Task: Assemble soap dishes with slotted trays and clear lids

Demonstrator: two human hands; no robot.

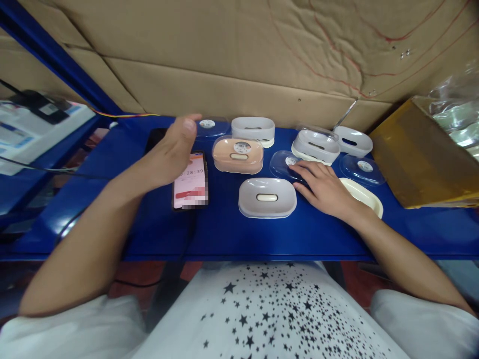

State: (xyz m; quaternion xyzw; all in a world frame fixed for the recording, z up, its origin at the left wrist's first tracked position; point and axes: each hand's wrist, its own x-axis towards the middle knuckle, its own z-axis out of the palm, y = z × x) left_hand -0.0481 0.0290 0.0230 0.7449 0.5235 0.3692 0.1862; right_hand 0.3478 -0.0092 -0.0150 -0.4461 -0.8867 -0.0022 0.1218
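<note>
Reaching across a blue table [217, 237], the person has one pale grey dish [258, 205] nearest the body, probably set there for easy access, with cream showing through its slot. Beyond it, one cream tray [374, 203] lies partly under the right forearm, and one phone [190, 187] lies flat on the left, its screen upward, presumably to be readable. The right hand [318, 185] rests with fingers spread, fingertips on a clear lid [279, 164], perhaps steadying it. The left hand [176, 149] is above the phone's upper end; its fingers are mostly hidden, so whether they hold anything cannot be told. Farther back stand one peach dish [220, 159], seemingly lidded, and three more pale dishes [253, 124]. Two other loose lids [355, 164] lie flat, one each side. One cardboard box [419, 154] borders the right end.
</note>
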